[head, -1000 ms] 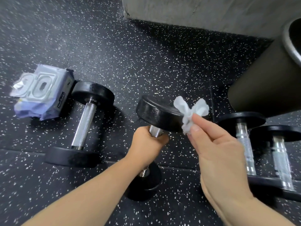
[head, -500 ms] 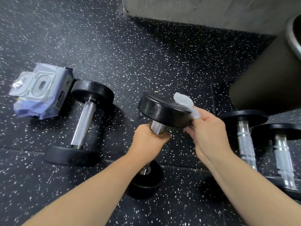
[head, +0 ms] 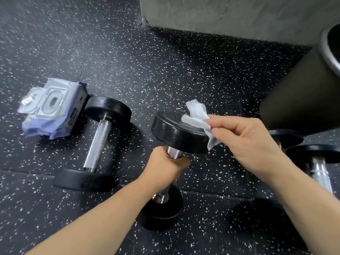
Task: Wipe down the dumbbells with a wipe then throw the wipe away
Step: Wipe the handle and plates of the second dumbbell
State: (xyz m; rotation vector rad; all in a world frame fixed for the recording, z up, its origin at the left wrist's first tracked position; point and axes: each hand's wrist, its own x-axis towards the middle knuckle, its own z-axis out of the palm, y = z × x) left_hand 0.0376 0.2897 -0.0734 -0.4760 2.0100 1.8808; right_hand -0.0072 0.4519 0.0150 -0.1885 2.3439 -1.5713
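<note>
A black dumbbell [head: 176, 133] with a chrome handle stands tilted on its lower head in the middle of the floor. My left hand [head: 165, 166] grips its handle just below the upper head. My right hand [head: 244, 142] pinches a white wipe [head: 197, 118] and presses it on the top and right edge of that upper head. A second dumbbell [head: 97, 142] lies flat on the floor to the left. Two more dumbbells [head: 316, 157] lie at the right, partly hidden behind my right arm.
A pack of wipes [head: 49, 109] with its lid flap open lies at the left, touching the second dumbbell. A tall black bin [head: 301, 92] with a metal rim leans into view at the upper right. A concrete wall base [head: 220, 17] runs along the back.
My right hand brought the wipe from in front of the dumbbell head onto it, then slid it across the head's top. My left hand kept its grip on the handle.
</note>
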